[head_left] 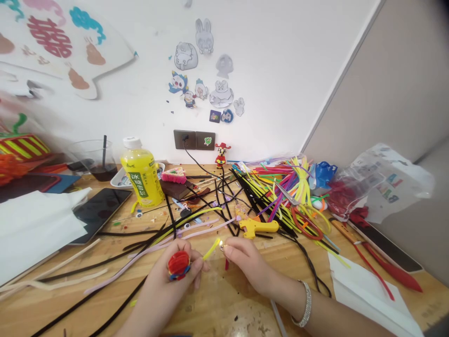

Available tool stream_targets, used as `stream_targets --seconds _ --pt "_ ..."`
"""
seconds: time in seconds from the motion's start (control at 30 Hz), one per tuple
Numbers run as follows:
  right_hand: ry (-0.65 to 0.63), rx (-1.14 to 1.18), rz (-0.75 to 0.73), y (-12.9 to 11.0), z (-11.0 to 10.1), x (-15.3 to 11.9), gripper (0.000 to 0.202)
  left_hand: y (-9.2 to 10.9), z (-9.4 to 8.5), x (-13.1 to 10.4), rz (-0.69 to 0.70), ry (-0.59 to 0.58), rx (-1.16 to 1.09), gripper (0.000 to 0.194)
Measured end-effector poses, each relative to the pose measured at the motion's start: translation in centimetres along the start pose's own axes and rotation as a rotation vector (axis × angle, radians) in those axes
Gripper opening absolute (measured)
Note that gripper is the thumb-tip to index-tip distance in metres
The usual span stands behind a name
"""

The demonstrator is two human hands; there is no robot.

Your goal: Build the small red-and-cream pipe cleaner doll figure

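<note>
Red fuzzy ball [178,263] sits clamped in your left hand [168,285], well in front of the yellow bottle [139,172]; your right hand [245,262] pinches the yellow pipe cleaner [211,249] beside it.

White wall [280,56], wooden table [224,299]

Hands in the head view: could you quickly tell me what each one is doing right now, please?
Left hand: closed around a red pipe-cleaner ball with a yellow pipe-cleaner end sticking out.
Right hand: fingertips pinched at that yellow end's tip.
</note>
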State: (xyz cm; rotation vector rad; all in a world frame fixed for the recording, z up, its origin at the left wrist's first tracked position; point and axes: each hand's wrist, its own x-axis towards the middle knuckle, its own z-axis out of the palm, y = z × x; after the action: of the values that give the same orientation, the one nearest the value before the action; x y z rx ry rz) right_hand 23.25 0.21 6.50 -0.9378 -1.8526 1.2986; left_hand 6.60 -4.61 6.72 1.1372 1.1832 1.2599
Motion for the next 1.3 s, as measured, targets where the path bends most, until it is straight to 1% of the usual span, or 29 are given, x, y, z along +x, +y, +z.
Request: stream_targets --seconds 0.2,0.37,0.57,0.67,0.73,0.8,0.87,0.97,1.03,1.1,1.2,1.3 --pt "0.014 0.030 0.009 0.0 -0.1 0.1 0.031 0.2 0.3 0.0 -0.116 -0.036 -0.153 0.031" --pt "0.009 0.027 -0.015 -0.1 -0.2 0.1 0.029 0.3 0.2 -0.1 -0.220 -0.093 -0.242 0.029" --pt "0.011 0.052 0.009 -0.1 -0.1 0.2 0.031 1.0 0.4 -0.3 -0.271 -0.084 -0.262 0.033" --pt "0.011 0.048 0.039 0.1 -0.1 0.3 0.031 1.0 0.5 -0.3 -0.276 -0.083 -0.263 0.033" --pt "0.029 0.045 0.052 0.1 -0.1 0.3 0.032 0.7 0.4 -0.1 -0.251 -0.069 -0.234 0.033" --pt "0.043 0.050 0.050 0.2 -0.1 0.2 0.034 0.4 0.3 0.1 -0.197 -0.043 -0.142 0.033" --pt "0.036 0.052 0.029 0.2 -0.1 0.1 0.034 0.1 0.0 0.4 -0.108 -0.003 0.031 0.030" --pt "0.014 0.032 0.016 0.1 0.0 0.0 0.032 -0.1 -0.5 0.5 0.080 0.097 0.332 0.025" --pt "0.015 0.000 0.027 0.0 0.1 -0.1 0.031 -0.2 -0.7 0.3 0.179 0.138 0.478 0.022" --pt "0.020 -0.037 0.041 -0.1 0.2 -0.1 0.030 -0.4 -0.8 -0.1 0.230 0.134 0.559 0.020" --pt "0.022 -0.079 0.051 -0.2 0.3 0.0 0.029 -0.7 -0.6 -0.7 0.286 0.103 0.605 0.017" --pt "0.030 -0.095 0.054 -0.2 0.3 -0.1 0.028 -0.7 -0.5 -1.1 0.359 0.105 0.666 0.016"
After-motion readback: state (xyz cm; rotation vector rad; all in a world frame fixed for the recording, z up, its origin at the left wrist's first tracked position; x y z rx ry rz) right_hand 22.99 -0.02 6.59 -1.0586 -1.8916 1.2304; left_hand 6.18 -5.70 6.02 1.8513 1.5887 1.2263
